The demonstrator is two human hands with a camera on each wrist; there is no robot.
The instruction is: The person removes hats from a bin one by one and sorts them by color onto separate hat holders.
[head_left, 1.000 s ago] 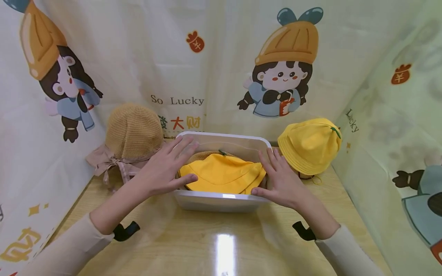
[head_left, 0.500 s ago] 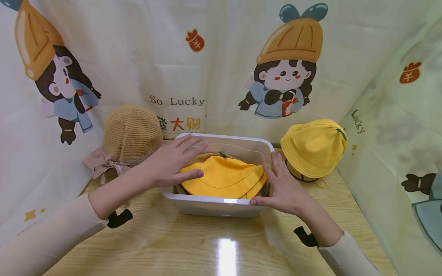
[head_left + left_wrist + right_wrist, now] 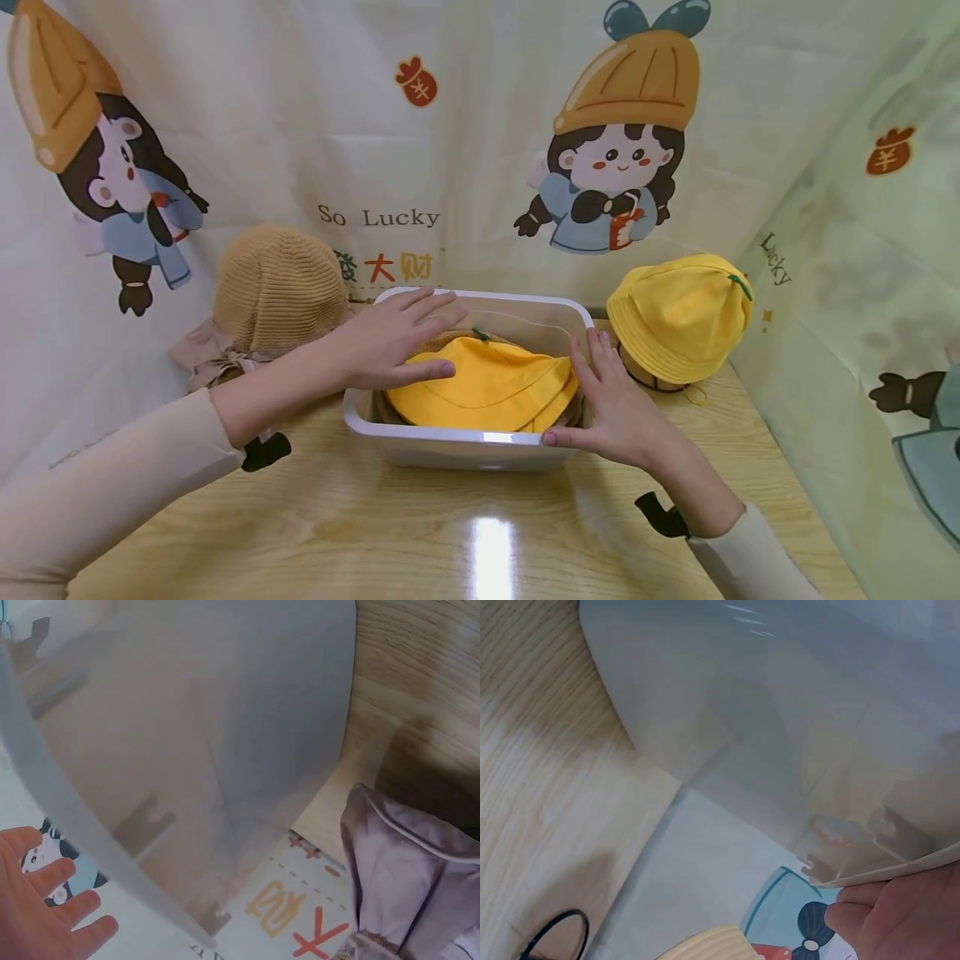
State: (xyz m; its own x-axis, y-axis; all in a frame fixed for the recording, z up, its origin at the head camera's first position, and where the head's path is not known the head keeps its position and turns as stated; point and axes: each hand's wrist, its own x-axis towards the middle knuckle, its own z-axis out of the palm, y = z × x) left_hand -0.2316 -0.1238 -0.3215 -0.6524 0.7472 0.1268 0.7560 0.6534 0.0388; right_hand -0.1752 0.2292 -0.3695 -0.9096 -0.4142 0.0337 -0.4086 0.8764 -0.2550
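Observation:
A whitish plastic bin point(image 3: 468, 454) stands on the table, holding a yellow bucket hat point(image 3: 472, 383) with a tan knitted hat point(image 3: 450, 339) partly hidden under it. My left hand point(image 3: 390, 342) is over the bin's left side with its fingers stretched out, thumb above the yellow hat. In the left wrist view those spread fingers point(image 3: 86, 904) show past the rim, apart from it, holding nothing. At the bin's right side, my right hand point(image 3: 611, 404) rests along the rim with straight fingers, thumb at the front corner. The right wrist view shows fingers point(image 3: 855, 911) right at the rim.
Left of the bin, a tan knitted hat point(image 3: 277, 287) with a mauve bow point(image 3: 213, 354) leans near the wall cloth. On the right, a second yellow bucket hat point(image 3: 678, 317) sits on a stand. A printed cloth point(image 3: 480, 167) encloses the wooden table point(image 3: 420, 533).
My left hand has shifted right, further over the bin, baring the bin's front left corner. The right hand keeps its place at the right rim. The head view has shifted slightly.

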